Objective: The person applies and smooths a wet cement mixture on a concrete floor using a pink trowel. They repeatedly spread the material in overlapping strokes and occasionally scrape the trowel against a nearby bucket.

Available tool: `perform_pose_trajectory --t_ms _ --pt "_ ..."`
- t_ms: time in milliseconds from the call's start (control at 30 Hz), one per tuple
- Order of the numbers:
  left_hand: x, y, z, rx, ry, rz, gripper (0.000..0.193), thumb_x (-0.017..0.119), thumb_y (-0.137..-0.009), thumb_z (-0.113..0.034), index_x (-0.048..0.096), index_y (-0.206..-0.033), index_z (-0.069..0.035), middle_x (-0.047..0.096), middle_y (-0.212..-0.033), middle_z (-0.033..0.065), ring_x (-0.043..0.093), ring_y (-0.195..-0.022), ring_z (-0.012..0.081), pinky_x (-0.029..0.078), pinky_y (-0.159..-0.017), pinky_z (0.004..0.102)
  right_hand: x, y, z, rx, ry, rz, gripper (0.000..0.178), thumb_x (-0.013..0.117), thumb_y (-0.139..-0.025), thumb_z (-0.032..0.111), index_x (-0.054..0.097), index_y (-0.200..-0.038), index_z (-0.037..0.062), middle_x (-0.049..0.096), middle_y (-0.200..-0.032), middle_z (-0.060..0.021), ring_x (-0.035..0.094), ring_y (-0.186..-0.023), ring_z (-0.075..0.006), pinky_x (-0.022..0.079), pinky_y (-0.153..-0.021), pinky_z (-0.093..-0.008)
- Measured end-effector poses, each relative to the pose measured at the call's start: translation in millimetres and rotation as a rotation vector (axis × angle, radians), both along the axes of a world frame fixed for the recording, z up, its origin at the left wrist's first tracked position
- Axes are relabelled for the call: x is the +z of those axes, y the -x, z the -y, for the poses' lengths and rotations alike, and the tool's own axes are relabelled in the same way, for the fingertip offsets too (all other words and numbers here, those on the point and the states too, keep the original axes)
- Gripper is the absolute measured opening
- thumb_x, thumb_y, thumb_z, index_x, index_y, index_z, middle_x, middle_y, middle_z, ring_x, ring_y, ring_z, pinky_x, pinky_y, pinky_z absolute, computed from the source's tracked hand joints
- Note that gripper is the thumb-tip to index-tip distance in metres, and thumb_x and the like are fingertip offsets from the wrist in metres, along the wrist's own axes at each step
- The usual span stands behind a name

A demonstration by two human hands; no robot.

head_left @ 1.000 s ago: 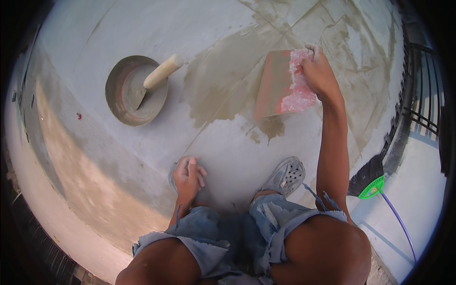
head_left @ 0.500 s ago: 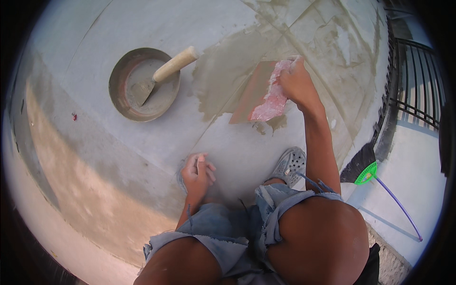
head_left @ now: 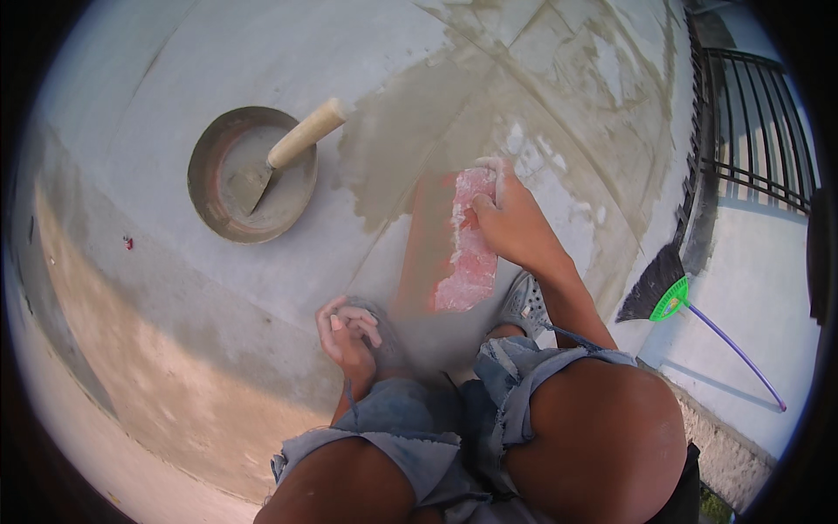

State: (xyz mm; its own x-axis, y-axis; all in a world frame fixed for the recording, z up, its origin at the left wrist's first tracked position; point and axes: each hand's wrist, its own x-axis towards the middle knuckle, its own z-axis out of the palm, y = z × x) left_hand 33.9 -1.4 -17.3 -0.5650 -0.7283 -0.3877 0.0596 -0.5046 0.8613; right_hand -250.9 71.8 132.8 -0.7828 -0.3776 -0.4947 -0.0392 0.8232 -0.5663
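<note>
i wear faded blue jeans (head_left: 406,415), torn wide open at both knees (head_left: 602,428) and frayed pale and ragged there. loose blue-grey threads (head_left: 572,338) trail from the denim on each side. on my right foot is a grey clog (head_left: 527,301), dotted with round dark holes. my forearms (head_left: 574,297) are bare, and dust coats my left hand (head_left: 347,336).

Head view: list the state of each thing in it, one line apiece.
Right hand, closed on the scraper
Scraper, held, smeared with greyish-brown paste
Left hand, empty, fingers loosely curled
Pan, upright, grey paste inside
Trowel, resting in the pan, handle past the rim
Floor, coated in patches
Broom, not held
Shorts, frayed at the hems
</note>
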Motion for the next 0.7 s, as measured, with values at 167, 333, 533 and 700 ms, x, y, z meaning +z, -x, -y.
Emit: perform_pose_trajectory --t_ms 167,333,533,700 --pt "2 -1 3 -0.022 0.013 0.052 0.05 0.041 -0.114 -0.044 0.047 -0.131 0.003 0.066 -0.081 0.0145 0.056 -0.052 0.0147 0.045 -0.05 0.0267 10 43 -39 0.016 0.125 -0.275 0.063 0.062 -0.097 0.019 0.041 -0.151 -0.0063 0.061 -0.133 -0.0344 0.065 -0.124 -0.0386 0.048 -0.108 -0.0431" --pt "1 7 2 -0.04 0.02 0.082 0.048 0.04 -0.115 -0.041 0.049 -0.129 0.004 0.065 -0.081 0.0141 0.056 -0.05 0.0141 0.044 -0.046 0.0255 16 76 -78 -0.153 0.186 -0.49 0.092 0.083 -0.088 0.027 0.033 -0.157 -0.0074 0.054 -0.146 -0.0295 0.058 -0.133 -0.036 0.043 -0.115 -0.0442" --pt "8 13 3 -0.094 0.038 0.232 0.046 0.042 -0.115 -0.038 0.054 -0.124 0.005 0.066 -0.082 0.0121 0.057 -0.051 0.0133 0.045 -0.047 0.0253 -60 36 -152 -0.379 0.183 -0.402 0.105 0.089 -0.084 0.023 0.024 -0.16 -0.0088 0.037 -0.159 -0.029 0.04 -0.149 -0.0351 0.032 -0.124 -0.0458" --pt "10 21 3 -0.126 0.11 0.285 0.042 0.041 -0.115 -0.035 0.056 -0.118 0.004 0.064 -0.079 0.0106 0.055 -0.047 0.0117 0.042 -0.043 0.0237 -96 -9 -168 -0.405 0.165 -0.384 0.097 0.084 -0.087 0.017 0.024 -0.16 -0.0073 0.034 -0.16 -0.0284 0.033 -0.152 -0.0354 0.028 -0.125 -0.0457"
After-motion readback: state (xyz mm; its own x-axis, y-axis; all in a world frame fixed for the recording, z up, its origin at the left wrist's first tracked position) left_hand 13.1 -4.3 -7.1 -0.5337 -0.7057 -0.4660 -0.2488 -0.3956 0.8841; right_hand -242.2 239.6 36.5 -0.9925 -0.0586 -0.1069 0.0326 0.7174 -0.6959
